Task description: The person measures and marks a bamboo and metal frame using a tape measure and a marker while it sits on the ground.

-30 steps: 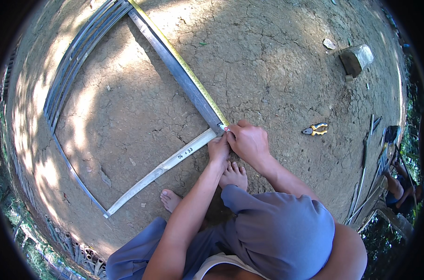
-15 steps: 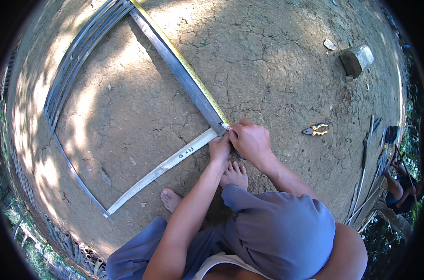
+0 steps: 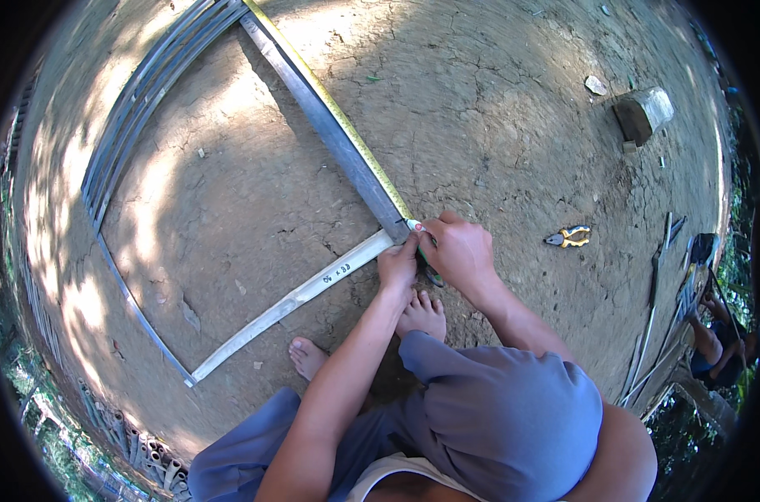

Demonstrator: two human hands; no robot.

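Observation:
A yellow tape measure blade runs along a long grey flat bar, one side of a frame laid on the ground. At the bar's near end my left hand is closed, its thumb and fingers on the tape measure, whose dark green case shows partly below the hands. My right hand pinches a slim white marker with a red part, close to the blade and the bar's end. A short dark line shows on the bar there. From this corner a pale strip with handwriting slants toward the lower left.
Several curved strips form the frame's far left side. Yellow-handled pliers lie to the right on cracked earth. Beyond are a block, a stone and long rods. Another person is at the right edge.
My right hand has shifted slightly right with the marker, off the bar's end. A dark line on the bar and more of the green case now show.

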